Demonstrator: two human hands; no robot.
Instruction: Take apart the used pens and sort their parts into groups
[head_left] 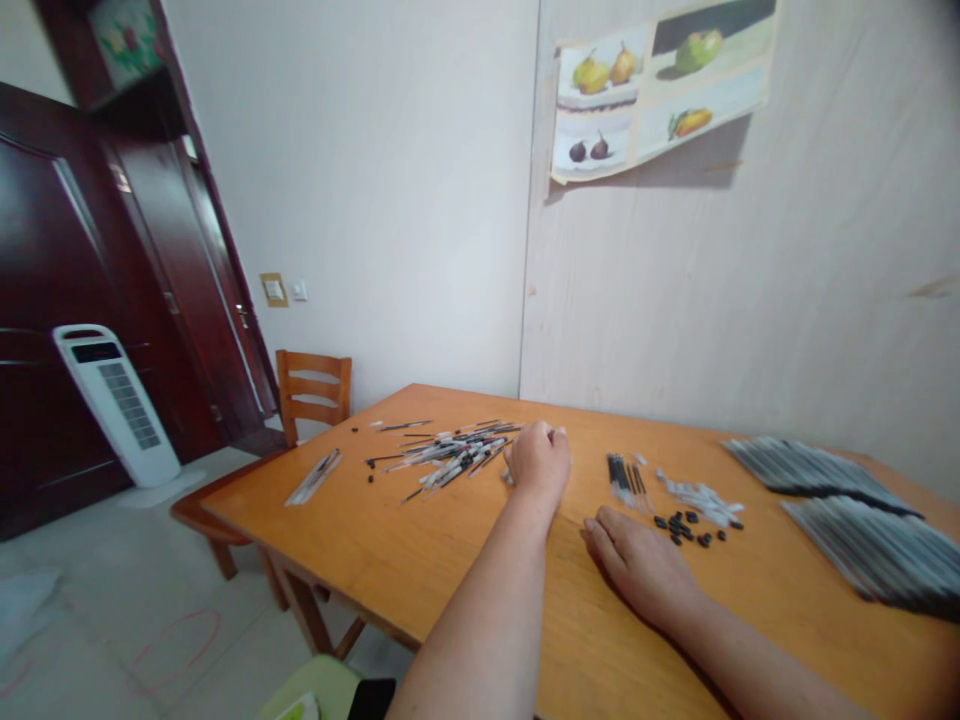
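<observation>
My left hand [538, 462] is reached out over the table with its fingers curled in, at the right edge of a loose pile of pen refills and pen parts [465, 452]. Whatever those fingers hold is hidden behind the hand. My right hand [641, 562] rests palm down nearer to me, its fingers bent together, and their grip cannot be seen. Just beyond it lies a short row of dark pen refills [621, 476]. To its right are small black caps [679, 527] and a scatter of whitish plastic pieces [705, 500].
Two wide rows of pens, a far row [814, 472] and a near row [874, 550], cover the table's right side. A few slim items [313, 478] lie at the left on the wooden table [360, 540]. A wooden chair [315, 390] stands beyond the left edge.
</observation>
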